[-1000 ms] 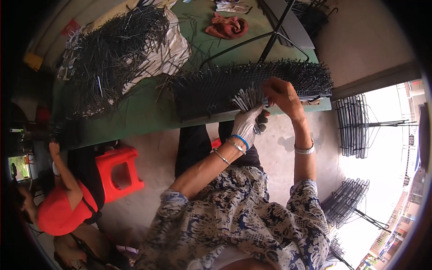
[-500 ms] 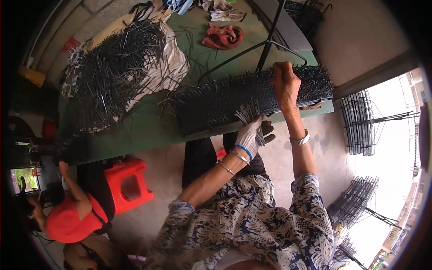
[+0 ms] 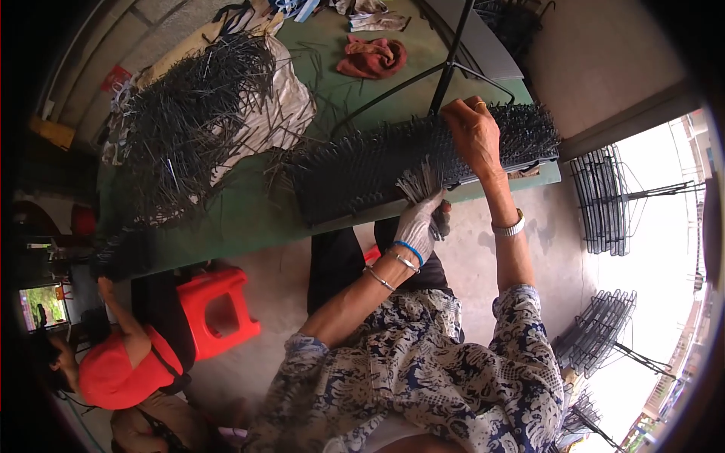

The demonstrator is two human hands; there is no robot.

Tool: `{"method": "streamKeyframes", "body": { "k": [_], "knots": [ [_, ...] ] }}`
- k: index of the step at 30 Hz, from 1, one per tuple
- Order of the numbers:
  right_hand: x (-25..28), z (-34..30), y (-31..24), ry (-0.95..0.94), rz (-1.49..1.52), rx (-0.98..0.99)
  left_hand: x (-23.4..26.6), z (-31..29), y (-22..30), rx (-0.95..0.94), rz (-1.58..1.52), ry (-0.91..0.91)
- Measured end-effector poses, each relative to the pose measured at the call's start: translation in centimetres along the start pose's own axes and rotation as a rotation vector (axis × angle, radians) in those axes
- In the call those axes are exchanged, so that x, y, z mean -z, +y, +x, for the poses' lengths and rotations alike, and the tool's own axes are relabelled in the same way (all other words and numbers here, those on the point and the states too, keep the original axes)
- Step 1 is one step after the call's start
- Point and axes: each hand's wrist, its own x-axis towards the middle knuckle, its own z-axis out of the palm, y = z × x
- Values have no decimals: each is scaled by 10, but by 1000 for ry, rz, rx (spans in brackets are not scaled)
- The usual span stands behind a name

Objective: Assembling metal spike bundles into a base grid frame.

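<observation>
My left hand [image 3: 420,223], in a pale work glove with dark fingertips, is closed around a bundle of thin grey metal strips [image 3: 415,183]. It sits at the front edge of a long black perforated block [image 3: 340,185], whose far side bristles with dark upright pieces. Above that bristling row is my bare right hand [image 3: 474,134], fingers pinched together and pointing down-left. Whatever those fingers hold is too small or hidden to make out. A black metal stand [image 3: 445,75] rises just behind the block, close to my right fingertips.
A big heap of dark strips [image 3: 189,121] lies on white cloth at the left of the green table [image 3: 226,245]. A red rag [image 3: 371,58] lies farther back. At lower left, a person in red [image 3: 124,370] is near a red stool [image 3: 215,313]. Wire racks [image 3: 602,202] hang right.
My right hand has shifted slightly left along the block, its fingers turning from upright to down-left. My left hand keeps the bundle, with its dark fingertips drawn in closer.
</observation>
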Motion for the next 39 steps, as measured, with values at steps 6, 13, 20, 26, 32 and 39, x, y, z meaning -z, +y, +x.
{"method": "streamKeyframes", "body": {
  "k": [6, 13, 20, 26, 32, 39],
  "knots": [
    [13, 11, 6, -119, -48, 99, -4, -2, -2, -42, 16, 3],
    [6, 7, 17, -150, 51, 182, -7, -9, 4, -85, 51, -11],
    [4, -7, 4, -39, 0, 85, -5, -8, 4, -110, 49, -12],
    [-12, 3, 13, -83, -99, 92, -5, -9, 3, -103, 29, -47],
    [6, -15, 6, -19, 54, -44, -2, -8, 4, -107, -1, -64],
    [24, -49, 9, -501, 588, -346, -2, -4, 3, -152, 79, -71]
  ]
}}
